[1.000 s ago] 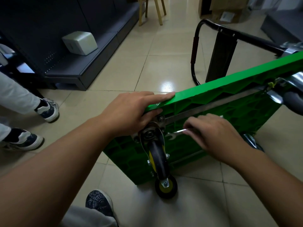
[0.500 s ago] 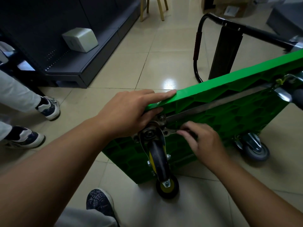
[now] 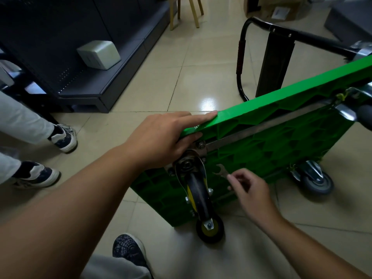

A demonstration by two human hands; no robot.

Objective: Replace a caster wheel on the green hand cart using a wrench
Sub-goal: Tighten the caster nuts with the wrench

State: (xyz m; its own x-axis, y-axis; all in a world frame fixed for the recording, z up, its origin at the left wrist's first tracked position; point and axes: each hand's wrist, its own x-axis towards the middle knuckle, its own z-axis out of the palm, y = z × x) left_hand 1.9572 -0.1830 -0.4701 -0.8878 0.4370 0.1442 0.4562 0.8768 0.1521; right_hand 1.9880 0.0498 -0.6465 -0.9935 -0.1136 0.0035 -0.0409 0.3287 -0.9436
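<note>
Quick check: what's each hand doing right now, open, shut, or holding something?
Left hand: holds the green cart by its rim, fingers on top, thumb beneath.
Right hand: pinches the wrench.

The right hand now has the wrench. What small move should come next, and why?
Probably slide the wrench left onto a nut of the mounting plate above the caster wheel. Its open end hangs free beside the plate, on no nut. The right hand pinches its handle, and the left hand holds the tipped green cart steady.
</note>
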